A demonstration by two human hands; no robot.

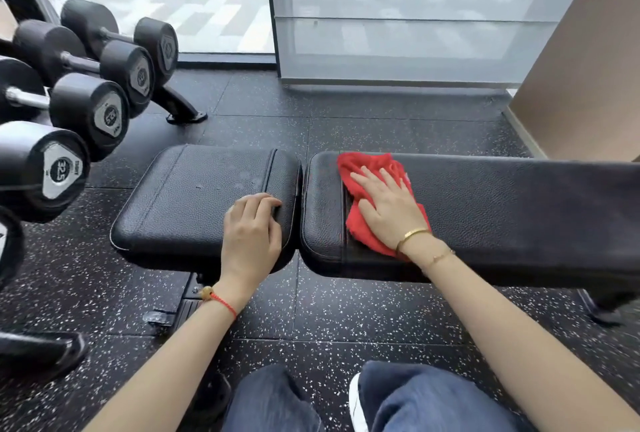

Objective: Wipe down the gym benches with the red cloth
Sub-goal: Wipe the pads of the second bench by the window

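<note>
The red cloth (pixel 367 196) lies crumpled on the long back pad (pixel 502 209) of the black bench, at its left end, just right of the gap btwn the two pads. Part of the cloth sticks out at 11 o'clock from the hand on it, and a strip trails toward the pad's near edge at 6 o'clock.

The right hand (pixel 389 209) presses flat on the cloth, palm down, fingers straight and slightly apart, pointing toward 11 o'clock. Two thin gold bracelets (pixel 412 235) sit at that wrist.

The left hand (pixel 251 234) rests on the seat pad (pixel 194 189), at the pad's right near corner, approx 9 o'clock from the cloth. Its fingers are curled w/ the tips bent down onto the leather; nothing is held in them. A red string bracelet (pixel 221 301) w/ a small bead circles the left wrist.

The pads lie end to end, close but w/ a narrow gap. The seat pad shows faint marks on its surface.

At 9–10 o'clock from the bench, a rack of black dumbbells (pixel 86 109) stands, one end cap reading 32.5. The speckled black rubber floor (pixel 346 327) runs under everything. At 12 o'clock are a glass panel (pixel 415 15) and window, w/ a tan wall (pixel 588 85) at 2 o'clock. The person's knees in blue jeans (pixel 415 397) show at 6 o'clock.
</note>
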